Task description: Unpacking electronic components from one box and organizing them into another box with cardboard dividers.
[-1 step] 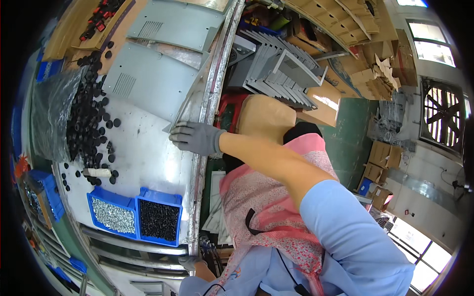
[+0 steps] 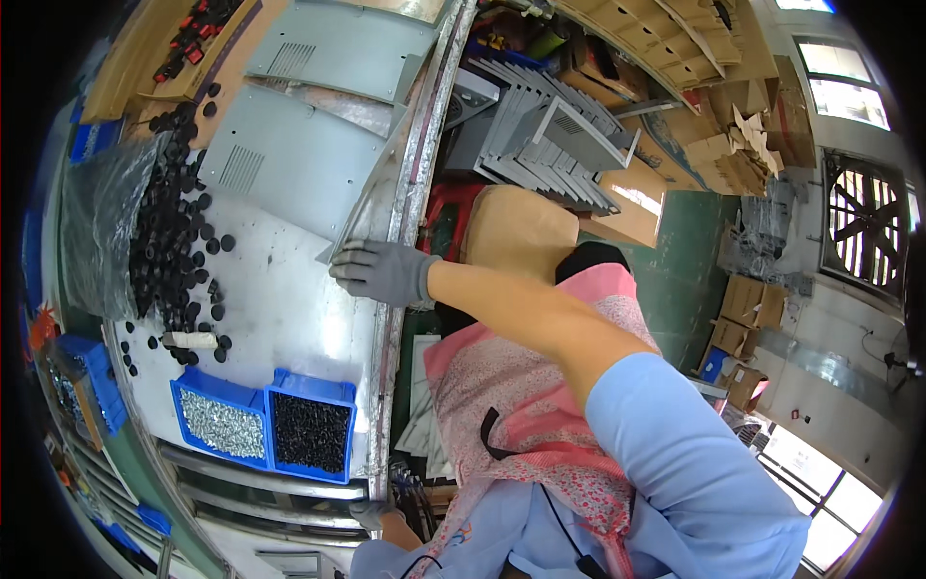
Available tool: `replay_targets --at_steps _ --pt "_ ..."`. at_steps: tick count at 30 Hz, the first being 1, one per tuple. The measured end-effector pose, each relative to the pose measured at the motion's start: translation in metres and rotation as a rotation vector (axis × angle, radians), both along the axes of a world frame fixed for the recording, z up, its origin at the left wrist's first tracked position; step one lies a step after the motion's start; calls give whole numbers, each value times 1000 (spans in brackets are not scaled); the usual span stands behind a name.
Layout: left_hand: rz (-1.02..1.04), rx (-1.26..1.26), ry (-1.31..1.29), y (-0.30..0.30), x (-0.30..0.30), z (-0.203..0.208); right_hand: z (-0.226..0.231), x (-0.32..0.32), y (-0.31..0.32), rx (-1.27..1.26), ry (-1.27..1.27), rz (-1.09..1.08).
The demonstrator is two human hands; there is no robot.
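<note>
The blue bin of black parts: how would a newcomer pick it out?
Start at the pale worktable and go to the edge nearest the person. Two blue bins sit there side by side. The one you want holds small black pieces, while its neighbour holds silvery ones.

- The right hand [image 2: 381,271] rests on the worktop [image 2: 280,309], at its right edge, touching the lower end of a thin metal panel [image 2: 371,207] that leans along that edge.
- Left of the hand, a pile of small round caps [image 2: 169,241] lies on the worktop, with a plastic bag [image 2: 96,232] at its left.
- Below the hand sit two bins [image 2: 265,422] side by side.
- Vented panels [image 2: 289,164] lie on the worktop above the hand.
- Right of the worktop, stacked metal parts [image 2: 550,145] stand beyond the edge.
</note>
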State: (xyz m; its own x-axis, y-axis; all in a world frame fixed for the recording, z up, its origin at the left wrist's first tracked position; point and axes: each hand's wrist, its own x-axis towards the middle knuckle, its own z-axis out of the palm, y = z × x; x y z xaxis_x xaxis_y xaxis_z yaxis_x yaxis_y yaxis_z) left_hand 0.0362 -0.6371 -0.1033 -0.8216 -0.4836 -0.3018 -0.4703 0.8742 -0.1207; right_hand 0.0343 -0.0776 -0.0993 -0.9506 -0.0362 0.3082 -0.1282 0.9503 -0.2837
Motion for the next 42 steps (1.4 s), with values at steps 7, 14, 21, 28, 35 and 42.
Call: replay_targets --at_steps 7,14,21,28,35,42 --pt "65 -2 27 -6 -1 -13 9 -1 3 -41 -27 9" --pt "137 48 141 41 6 -2 1 1 2 0 -91 50" --pt "-479 -175 278 82 42 -11 -5 4 0 25 -92 37" --pt "-29 317 338 167 96 12 27 30 5 -41 -351 152" --pt "354 981 33 253 280 -40 -4 222 86 -348 -62 152" --pt "423 976 9 356 382 -56 -49 445 239 -336 -1291 -284"
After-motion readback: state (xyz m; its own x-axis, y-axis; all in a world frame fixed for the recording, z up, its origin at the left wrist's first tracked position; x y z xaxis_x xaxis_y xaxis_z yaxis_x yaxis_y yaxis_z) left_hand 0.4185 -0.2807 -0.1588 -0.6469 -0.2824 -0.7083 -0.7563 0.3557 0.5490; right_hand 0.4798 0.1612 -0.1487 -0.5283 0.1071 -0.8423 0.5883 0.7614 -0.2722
